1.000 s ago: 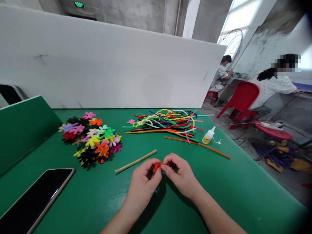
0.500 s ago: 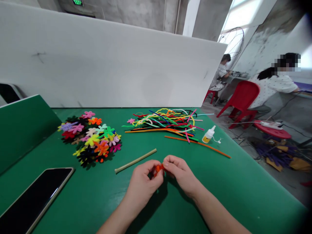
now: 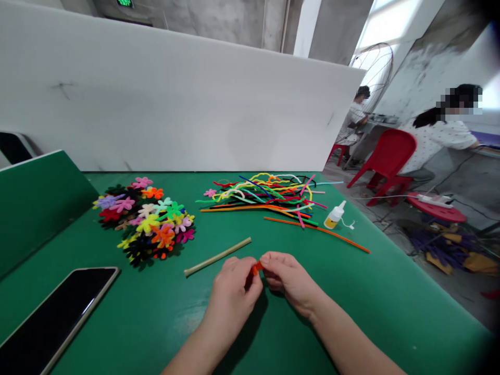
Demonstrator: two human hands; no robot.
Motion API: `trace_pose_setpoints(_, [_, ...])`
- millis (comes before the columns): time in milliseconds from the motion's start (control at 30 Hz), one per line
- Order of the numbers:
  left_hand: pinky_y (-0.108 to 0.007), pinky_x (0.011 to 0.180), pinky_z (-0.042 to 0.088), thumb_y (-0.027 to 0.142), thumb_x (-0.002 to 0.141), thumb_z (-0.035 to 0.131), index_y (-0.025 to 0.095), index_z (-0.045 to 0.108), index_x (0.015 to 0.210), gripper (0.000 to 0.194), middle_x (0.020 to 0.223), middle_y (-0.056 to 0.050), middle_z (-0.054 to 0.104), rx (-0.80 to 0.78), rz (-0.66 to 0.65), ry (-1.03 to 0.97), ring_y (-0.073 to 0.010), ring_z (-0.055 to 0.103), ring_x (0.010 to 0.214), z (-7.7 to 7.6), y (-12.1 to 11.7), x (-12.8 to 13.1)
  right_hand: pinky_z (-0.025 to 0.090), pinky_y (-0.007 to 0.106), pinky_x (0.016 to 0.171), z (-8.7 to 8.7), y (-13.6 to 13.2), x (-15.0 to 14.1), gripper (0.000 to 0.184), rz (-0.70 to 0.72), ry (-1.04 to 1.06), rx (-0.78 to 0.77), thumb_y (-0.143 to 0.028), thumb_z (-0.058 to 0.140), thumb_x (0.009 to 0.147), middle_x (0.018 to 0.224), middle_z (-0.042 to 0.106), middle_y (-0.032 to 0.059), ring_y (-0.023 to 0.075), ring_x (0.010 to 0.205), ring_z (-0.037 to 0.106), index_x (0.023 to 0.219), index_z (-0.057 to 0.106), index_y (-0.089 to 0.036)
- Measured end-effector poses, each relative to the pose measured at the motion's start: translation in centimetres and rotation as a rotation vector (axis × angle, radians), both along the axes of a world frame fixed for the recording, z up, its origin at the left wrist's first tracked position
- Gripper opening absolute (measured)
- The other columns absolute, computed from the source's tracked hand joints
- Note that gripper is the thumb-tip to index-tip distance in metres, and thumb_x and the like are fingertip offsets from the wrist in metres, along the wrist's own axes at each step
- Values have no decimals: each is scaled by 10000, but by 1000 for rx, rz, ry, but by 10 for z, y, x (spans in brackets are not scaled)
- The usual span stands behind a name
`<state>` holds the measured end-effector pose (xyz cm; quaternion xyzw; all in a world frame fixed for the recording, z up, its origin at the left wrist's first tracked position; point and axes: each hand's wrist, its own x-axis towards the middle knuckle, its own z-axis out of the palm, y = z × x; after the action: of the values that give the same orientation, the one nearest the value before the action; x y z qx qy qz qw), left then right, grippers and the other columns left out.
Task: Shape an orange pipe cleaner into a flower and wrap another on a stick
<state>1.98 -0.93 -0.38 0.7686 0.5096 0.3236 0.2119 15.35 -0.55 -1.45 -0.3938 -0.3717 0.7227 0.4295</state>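
An orange pipe cleaner [image 3: 257, 267], bent into a small shape, is pinched between my two hands just above the green table. My left hand [image 3: 235, 286] closes its thumb and fingers on it from the left and hides most of it. From the right, my right hand [image 3: 287, 276] grips its other side between thumb and forefinger. Just beyond my left hand lies a thin pale-green stick [image 3: 217, 257]. A straight orange pipe cleaner [image 3: 316, 233] rests to the right, past my right hand.
Colourful pipe-cleaner flowers [image 3: 150, 224] are heaped at the left. Loose pipe cleaners [image 3: 265, 195] lie in a tangle at the back, beside a small glue bottle [image 3: 335, 216]. A phone [image 3: 58, 317] sits front left. A white partition [image 3: 187, 104] borders the table; two people sit beyond, right.
The fingers of my left hand have closed further over the bent orange pipe cleaner, so less of it shows. My right hand has barely shifted.
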Motion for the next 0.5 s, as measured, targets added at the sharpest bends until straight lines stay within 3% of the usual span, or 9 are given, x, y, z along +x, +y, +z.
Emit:
trace_pose_setpoints(200, [-193, 463, 307, 172, 665, 466, 159, 497, 586, 85, 514, 52, 411, -321, 23, -296, -92, 368, 478, 10, 4, 0, 240, 194, 461, 5, -2, 1, 183, -30, -236, 326, -305, 573, 737, 558, 395, -51, 67, 501, 309, 694, 505, -140])
trace_pose_setpoints(300, [-191, 458, 291, 178, 656, 475, 155, 497, 589, 74, 513, 61, 387, -369, -12, -355, -86, 340, 481, 10, 6, -2, 294, 202, 496, 6, -2, 2, 137, -52, -371, 460, -261, 559, 741, 593, 416, -38, 81, 543, 348, 700, 507, -141])
trace_pose_setpoints(500, [-194, 453, 254, 184, 671, 467, 152, 486, 568, 109, 503, 71, 340, -446, -88, -365, -80, 297, 479, 8, 8, -4, 315, 197, 484, 9, -2, 5, 64, -37, -571, 557, -191, 510, 750, 595, 428, -35, 83, 530, 375, 698, 500, -156])
